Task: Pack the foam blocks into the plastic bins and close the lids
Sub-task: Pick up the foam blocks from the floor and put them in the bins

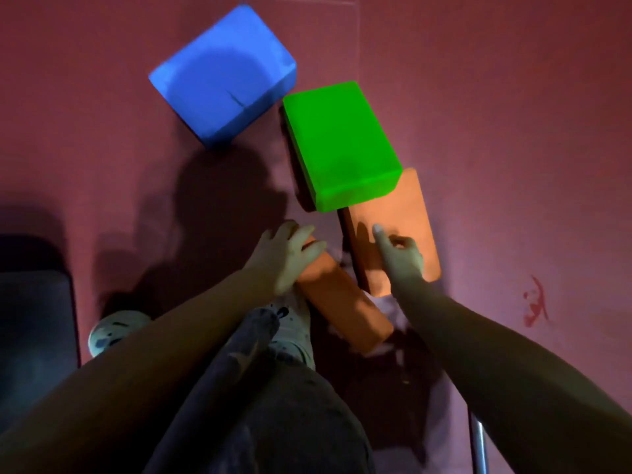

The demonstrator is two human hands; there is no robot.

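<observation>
Two orange foam blocks sit at the middle of the view: the nearer orange block (345, 302) lies at an angle, its far end under the left hand (290, 254), whose fingers curl over the top and seem to grip it; the farther orange block (403, 227) lies just beside it toward two o'clock, with the right hand (398, 254) resting on its face, forefinger out straight and the other fingers loosely bent, so this hand looks relaxed rather than clamped. The green block (340, 142) overlaps the far end of that second orange block at twelve o'clock, and the blue block (222, 73) stands near its corner toward eleven o'clock. All four rest on the red floor (513, 131). No plastic bin or lid can be made out here; a dark object (30, 309) at nine o'clock is too dim to identify. Judged from this, packing has barely begun: every visible block is outside a bin, and lids remain to be closed.
</observation>
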